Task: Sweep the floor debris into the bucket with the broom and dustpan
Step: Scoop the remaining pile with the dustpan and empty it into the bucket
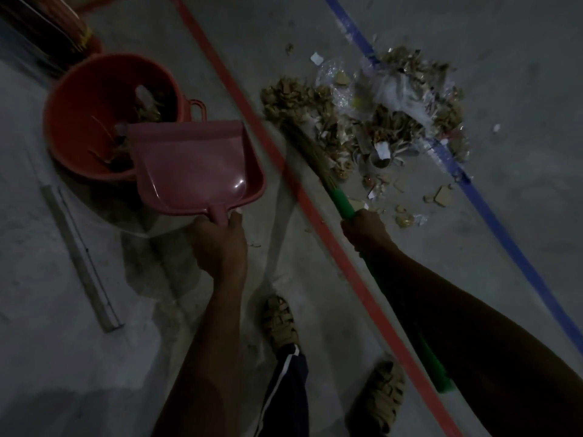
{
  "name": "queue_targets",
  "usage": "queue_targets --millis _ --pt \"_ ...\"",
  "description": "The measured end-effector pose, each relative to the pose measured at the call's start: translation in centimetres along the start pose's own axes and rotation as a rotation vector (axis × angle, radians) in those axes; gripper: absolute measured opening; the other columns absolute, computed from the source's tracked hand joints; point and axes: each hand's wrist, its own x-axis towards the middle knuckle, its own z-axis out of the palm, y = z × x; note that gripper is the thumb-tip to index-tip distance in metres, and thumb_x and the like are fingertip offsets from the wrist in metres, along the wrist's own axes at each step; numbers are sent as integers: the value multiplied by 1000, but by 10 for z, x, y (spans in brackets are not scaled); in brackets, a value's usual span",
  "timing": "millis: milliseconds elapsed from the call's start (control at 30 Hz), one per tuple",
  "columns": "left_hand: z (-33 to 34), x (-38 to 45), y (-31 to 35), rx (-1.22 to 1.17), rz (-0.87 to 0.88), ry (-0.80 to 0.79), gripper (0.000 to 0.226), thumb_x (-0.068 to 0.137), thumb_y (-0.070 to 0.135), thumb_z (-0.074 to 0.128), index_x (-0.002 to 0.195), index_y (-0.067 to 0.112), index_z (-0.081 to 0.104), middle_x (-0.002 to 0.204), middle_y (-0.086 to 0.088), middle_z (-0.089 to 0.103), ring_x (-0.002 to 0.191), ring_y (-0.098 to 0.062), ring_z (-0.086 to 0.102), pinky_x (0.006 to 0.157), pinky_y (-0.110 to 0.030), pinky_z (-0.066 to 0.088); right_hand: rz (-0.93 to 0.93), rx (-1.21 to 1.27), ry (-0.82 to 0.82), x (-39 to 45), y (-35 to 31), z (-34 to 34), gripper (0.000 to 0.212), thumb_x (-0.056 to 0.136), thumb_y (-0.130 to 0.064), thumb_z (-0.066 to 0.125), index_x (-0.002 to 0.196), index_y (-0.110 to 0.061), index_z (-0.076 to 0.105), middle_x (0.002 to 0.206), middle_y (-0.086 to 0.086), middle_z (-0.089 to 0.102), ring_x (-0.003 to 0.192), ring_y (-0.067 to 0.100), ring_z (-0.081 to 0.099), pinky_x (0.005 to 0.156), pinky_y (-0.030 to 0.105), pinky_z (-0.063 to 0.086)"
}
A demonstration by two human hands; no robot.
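My left hand (219, 244) grips the handle of a pink dustpan (192, 165), whose front lip reaches over the rim of an orange bucket (72, 121). The pan looks empty; scraps lie inside the bucket. My right hand (366, 228) grips the green handle of a straw broom (310, 152). Its bristles rest at the left edge of a debris pile (372, 121) of brown scraps, paper bits and clear plastic on the concrete floor.
A red tape line (315, 216) runs diagonally between bucket and pile; a blue tape line (492, 212) crosses the pile's right side. A pale strip (82, 260) lies on the floor at left. My sandalled feet (279, 323) stand below. Dark objects (44, 29) sit behind the bucket.
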Motion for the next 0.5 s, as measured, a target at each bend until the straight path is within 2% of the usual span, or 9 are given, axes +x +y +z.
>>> queue_targets --millis 67,233,433,500 --pt "-1 -6 8 4 -23 -8 47 83 41 73 106 2 61 106 -18 68 96 -36 64 68 -31 35 -51 7 9 -9 4 -11 29 98 -24 55 91 3 62 77 20 68 59 33 69 54 45 61" --pt "-6 -8 30 -1 -45 -53 50 79 47 73 103 5 62 102 -18 69 92 -38 66 69 -35 44 -248 -28 69 -29 -5 -30 33 99 -33 56 94 -1 60 76 20 66 60 34 64 58 54 57" --pt "-20 16 74 -10 0 -106 49 81 42 76 104 1 63 103 -21 68 93 -39 64 67 -34 38 -321 -19 73 -20 -73 -60 37 100 -39 54 83 -7 56 69 15 62 57 30 62 59 48 56" --pt "-21 32 89 -12 36 -116 50 80 44 75 104 2 62 102 -22 68 93 -40 65 69 -36 42 -321 -18 94 -9 -104 -71 36 101 -36 56 81 -6 56 66 11 58 55 25 57 57 38 51"
